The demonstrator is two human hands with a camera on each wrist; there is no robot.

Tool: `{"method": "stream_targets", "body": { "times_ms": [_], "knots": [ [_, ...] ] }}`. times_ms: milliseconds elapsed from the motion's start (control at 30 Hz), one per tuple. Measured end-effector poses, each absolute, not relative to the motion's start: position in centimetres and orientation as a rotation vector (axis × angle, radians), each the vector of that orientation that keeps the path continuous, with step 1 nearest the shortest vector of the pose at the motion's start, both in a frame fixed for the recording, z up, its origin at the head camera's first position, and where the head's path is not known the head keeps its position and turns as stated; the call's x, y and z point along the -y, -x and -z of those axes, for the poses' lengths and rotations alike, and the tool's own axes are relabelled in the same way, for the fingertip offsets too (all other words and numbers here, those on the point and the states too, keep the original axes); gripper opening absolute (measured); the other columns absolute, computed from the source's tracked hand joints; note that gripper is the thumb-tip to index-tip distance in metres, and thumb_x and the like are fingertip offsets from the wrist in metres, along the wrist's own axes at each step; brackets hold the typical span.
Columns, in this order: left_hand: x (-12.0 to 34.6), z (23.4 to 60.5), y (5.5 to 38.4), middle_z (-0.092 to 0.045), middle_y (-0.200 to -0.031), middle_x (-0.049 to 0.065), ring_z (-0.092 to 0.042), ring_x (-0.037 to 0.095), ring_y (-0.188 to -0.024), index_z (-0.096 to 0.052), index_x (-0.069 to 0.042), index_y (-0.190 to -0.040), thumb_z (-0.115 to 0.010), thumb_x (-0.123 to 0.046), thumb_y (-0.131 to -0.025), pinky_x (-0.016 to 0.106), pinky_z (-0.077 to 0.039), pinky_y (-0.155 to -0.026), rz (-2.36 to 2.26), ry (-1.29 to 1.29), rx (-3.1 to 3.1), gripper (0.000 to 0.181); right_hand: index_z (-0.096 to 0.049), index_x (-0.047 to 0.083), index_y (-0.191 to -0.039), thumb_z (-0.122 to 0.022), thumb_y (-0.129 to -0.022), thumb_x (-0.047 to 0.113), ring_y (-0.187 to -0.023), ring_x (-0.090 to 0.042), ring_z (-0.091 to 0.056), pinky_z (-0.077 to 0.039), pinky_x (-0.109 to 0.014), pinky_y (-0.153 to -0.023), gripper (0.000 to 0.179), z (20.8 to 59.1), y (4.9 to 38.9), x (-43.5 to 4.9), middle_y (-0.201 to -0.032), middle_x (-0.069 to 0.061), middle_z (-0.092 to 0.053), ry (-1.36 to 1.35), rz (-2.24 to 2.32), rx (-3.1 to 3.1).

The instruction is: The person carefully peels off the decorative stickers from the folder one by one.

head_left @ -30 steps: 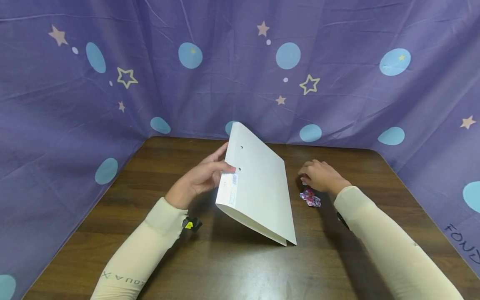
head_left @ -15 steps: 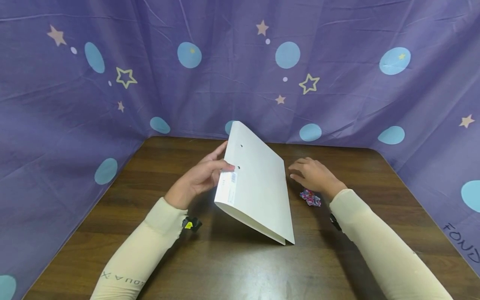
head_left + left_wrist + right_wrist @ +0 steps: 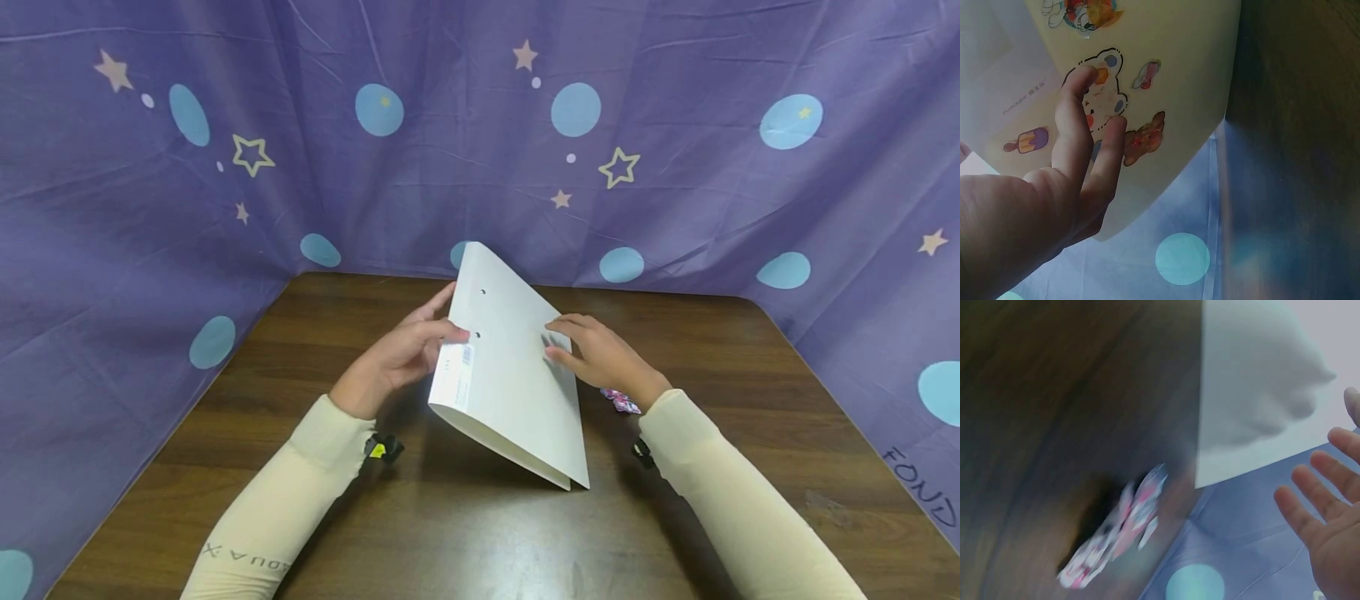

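Note:
A white folder (image 3: 510,367) stands tilted on the table, spine side raised, with two small holes and a barcode label (image 3: 456,375) along it. My left hand (image 3: 393,362) holds it by the spine, thumb on the near face and fingers behind. Animal and ice-pop stickers, among them a bear sticker (image 3: 1107,103), cover the far face in the left wrist view. My right hand (image 3: 603,354) is over the folder's right edge, fingers spread; whether it touches is unclear. In the right wrist view its shadow falls on the white cover.
A small pile of shiny pink and blue pieces (image 3: 621,402) lies on the dark wooden table (image 3: 337,317), partly hidden below my right wrist. Purple curtains (image 3: 480,150) with stars and blue ovals enclose the table's back and sides.
My right hand has moved left, from above the pile of shiny pieces to the folder's right edge, its fingers extending. The left hand and folder have barely shifted.

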State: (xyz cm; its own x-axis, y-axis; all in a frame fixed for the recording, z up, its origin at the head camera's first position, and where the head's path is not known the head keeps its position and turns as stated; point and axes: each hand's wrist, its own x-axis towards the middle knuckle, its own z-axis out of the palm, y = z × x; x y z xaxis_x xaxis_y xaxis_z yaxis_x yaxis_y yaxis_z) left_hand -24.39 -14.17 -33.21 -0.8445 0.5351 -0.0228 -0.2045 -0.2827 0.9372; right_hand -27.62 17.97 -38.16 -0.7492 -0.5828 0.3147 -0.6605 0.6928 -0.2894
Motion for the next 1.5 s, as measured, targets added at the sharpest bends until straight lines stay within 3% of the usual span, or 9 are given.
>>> {"method": "stream_targets", "body": {
  "times_ms": [233, 533, 733, 967, 1167, 1333, 1500],
  "knots": [
    [14.0, 33.1, 24.3, -0.062, -0.129, 0.015, -0.069, 0.025, -0.103, -0.017, -0.028, -0.164, -0.054, 0.005, -0.093, 0.039, -0.059, -0.085, -2.154, -0.374, -1.538, 0.088, -0.050, 0.003, -0.149, -0.061, -0.104, 0.036, -0.142, -0.035, -0.042, -0.034, -0.053, -0.117, 0.057, 37.5, 26.8, -16.3, -0.151, -0.017, -0.050, -0.993, -0.721, 2.695],
    [13.8, 33.0, 24.3, -0.059, -0.133, 0.017, -0.068, 0.025, -0.104, -0.019, -0.023, -0.164, -0.055, 0.003, -0.094, 0.039, -0.059, -0.085, -2.165, -0.323, -1.548, 0.083, -0.053, 0.007, -0.148, -0.070, -0.100, 0.029, -0.134, -0.030, -0.052, -0.051, -0.053, -0.102, 0.056, 36.4, 25.7, -14.5, -0.149, -0.011, -0.053, -1.045, -1.051, 2.631],
    [13.7, 33.1, 24.4, -0.060, -0.130, 0.016, -0.069, 0.024, -0.103, -0.017, -0.021, -0.164, -0.053, 0.003, -0.094, 0.039, -0.060, -0.083, -2.173, -0.312, -1.553, 0.082, -0.051, 0.009, -0.150, -0.071, -0.099, 0.027, -0.136, -0.028, -0.049, -0.051, -0.055, -0.100, 0.058, 36.1, 25.6, -13.9, -0.150, -0.011, -0.051, -1.080, -1.097, 2.619],
    [13.8, 33.5, 24.7, -0.061, -0.129, 0.013, -0.069, 0.024, -0.104, -0.020, -0.019, -0.163, -0.055, 0.001, -0.094, 0.039, -0.060, -0.084, -2.166, -0.335, -1.560, 0.079, -0.052, 0.008, -0.150, -0.070, -0.099, 0.030, -0.135, -0.027, -0.049, -0.047, -0.049, -0.106, 0.058, 36.4, 25.7, -13.8, -0.150, -0.012, -0.051, -1.063, -1.105, 2.657],
    [13.4, 34.0, 24.7, -0.066, -0.123, 0.009, -0.069, 0.021, -0.103, -0.029, -0.007, -0.158, -0.053, -0.003, -0.097, 0.037, -0.060, -0.084, -2.145, -0.378, -1.582, 0.066, -0.050, 0.009, -0.151, -0.069, -0.100, 0.032, -0.134, -0.027, -0.051, -0.051, -0.047, -0.103, 0.059, 37.1, 25.6, -13.7, -0.151, -0.012, -0.051, -1.048, -1.125, 2.682],
    [13.1, 34.0, 24.5, -0.067, -0.121, 0.008, -0.070, 0.020, -0.101, -0.036, -0.006, -0.152, -0.048, -0.006, -0.100, 0.037, -0.060, -0.082, -2.189, -0.389, -1.521, 0.054, -0.050, 0.007, -0.150, -0.069, -0.100, 0.028, -0.134, -0.027, -0.051, -0.052, -0.045, -0.101, 0.058, 37.1, 25.6, -13.7, -0.151, -0.013, -0.051, -1.054, -1.161, 2.656],
    [12.7, 34.1, 24.4, -0.065, -0.121, 0.006, -0.066, 0.018, -0.103, -0.049, -0.008, -0.136, -0.039, -0.013, -0.104, 0.033, -0.057, -0.084, -2.336, -0.378, -1.310, 0.034, -0.048, 0.004, -0.151, -0.068, -0.101, 0.024, -0.137, -0.027, -0.048, -0.053, -0.045, -0.102, 0.058, 36.7, 25.8, -13.7, -0.153, -0.014, -0.048, -1.036, -1.275, 2.635]
  ]
}}
